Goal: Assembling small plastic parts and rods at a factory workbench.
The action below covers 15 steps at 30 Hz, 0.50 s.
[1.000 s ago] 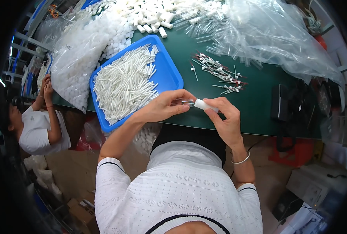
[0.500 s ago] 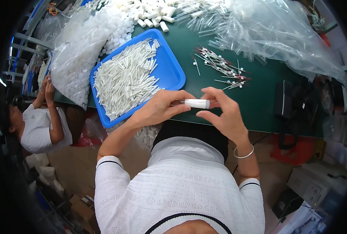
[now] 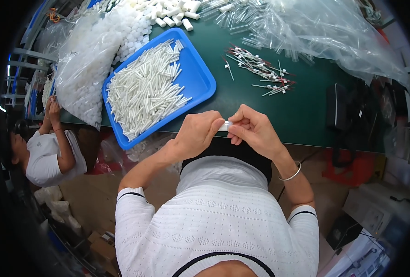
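Note:
My left hand (image 3: 196, 133) is wrapped round a clear tube with a white filling (image 3: 223, 126), and only a short white stretch of it shows between my hands. At the tube's right end, the thumb and fingers of my right hand (image 3: 255, 131) are pinched together, touching it. Whether a small cap is between those fingertips is hidden. Both hands are over the near edge of the green table (image 3: 232, 99). Left of them lies a blue tray (image 3: 196, 83) holding a heap of thin white sticks (image 3: 142, 94).
Thin parts with red wires (image 3: 260, 69) lie beyond my right hand. Clear tubes (image 3: 239, 18) and a large plastic bag (image 3: 338, 41) cover the back right. White cylinders (image 3: 170, 18) and a bag of white caps (image 3: 83, 74) are far left. Another person (image 3: 53, 152) works at the left.
My right hand has closed from spread fingers into a pinch at the tube's right end. My left hand has turned and now covers more of the tube.

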### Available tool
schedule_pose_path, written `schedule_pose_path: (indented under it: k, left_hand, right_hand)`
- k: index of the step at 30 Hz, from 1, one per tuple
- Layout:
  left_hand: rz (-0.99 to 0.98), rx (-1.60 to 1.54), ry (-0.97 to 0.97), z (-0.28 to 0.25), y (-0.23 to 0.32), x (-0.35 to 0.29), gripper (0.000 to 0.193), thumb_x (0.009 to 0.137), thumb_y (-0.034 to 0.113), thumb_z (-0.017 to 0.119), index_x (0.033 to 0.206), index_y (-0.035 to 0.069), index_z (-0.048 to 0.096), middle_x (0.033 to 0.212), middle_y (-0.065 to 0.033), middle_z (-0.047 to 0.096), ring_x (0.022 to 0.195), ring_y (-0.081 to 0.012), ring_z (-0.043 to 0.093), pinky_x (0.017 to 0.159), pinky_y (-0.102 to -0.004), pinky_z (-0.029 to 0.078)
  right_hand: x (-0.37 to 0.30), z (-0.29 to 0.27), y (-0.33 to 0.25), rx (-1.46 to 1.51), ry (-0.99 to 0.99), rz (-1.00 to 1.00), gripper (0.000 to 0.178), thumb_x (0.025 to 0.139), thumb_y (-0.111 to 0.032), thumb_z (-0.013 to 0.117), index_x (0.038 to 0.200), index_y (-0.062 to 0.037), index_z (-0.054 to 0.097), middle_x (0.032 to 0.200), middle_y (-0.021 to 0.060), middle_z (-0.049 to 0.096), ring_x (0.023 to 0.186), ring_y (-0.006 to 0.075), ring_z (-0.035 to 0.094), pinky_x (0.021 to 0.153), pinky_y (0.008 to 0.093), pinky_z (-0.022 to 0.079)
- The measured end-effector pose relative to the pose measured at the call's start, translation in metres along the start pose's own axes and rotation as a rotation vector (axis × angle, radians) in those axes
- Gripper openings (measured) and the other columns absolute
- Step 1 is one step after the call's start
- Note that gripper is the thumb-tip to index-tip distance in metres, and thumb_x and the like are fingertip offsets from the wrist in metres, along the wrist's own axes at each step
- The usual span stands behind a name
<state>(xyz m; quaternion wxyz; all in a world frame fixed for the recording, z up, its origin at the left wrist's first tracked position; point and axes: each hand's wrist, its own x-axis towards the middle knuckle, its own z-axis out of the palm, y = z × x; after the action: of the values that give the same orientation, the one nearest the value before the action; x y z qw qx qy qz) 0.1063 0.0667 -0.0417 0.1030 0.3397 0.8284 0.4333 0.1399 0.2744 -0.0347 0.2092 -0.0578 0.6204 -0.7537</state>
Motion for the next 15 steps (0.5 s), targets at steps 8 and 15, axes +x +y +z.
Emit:
schedule_pose_path:
  k: [8,15]
  left_hand:
    - [-0.241,-0.256,-0.093,-0.010,0.020,-0.001,0.016,0.092,0.018,0.060,0.093,0.002,0.059,0.077,-0.0151,0.059,0.068,-0.0347,0.057,0.060,-0.0384,0.045]
    - [0.049,0.082,0.009,0.002,0.010,-0.009,0.018,0.087,0.016,0.065,0.095,0.001,0.058,0.082,-0.0154,0.059,0.072,-0.0327,0.058,0.063,-0.0373,0.045]
  right_hand:
    - [-0.006,0.007,0.022,0.054,0.175,-0.200,0.019,0.086,0.000,0.067,0.104,0.0027,0.066,0.093,0.0078,0.067,0.079,0.0097,0.063,0.073,0.0210,0.053]
    - [0.001,0.002,0.036,-0.123,0.181,-0.354,0.015,0.081,-0.001,0.072,0.096,-0.0044,0.073,0.099,0.0058,0.067,0.094,0.0136,0.056,0.080,0.0255,0.048]
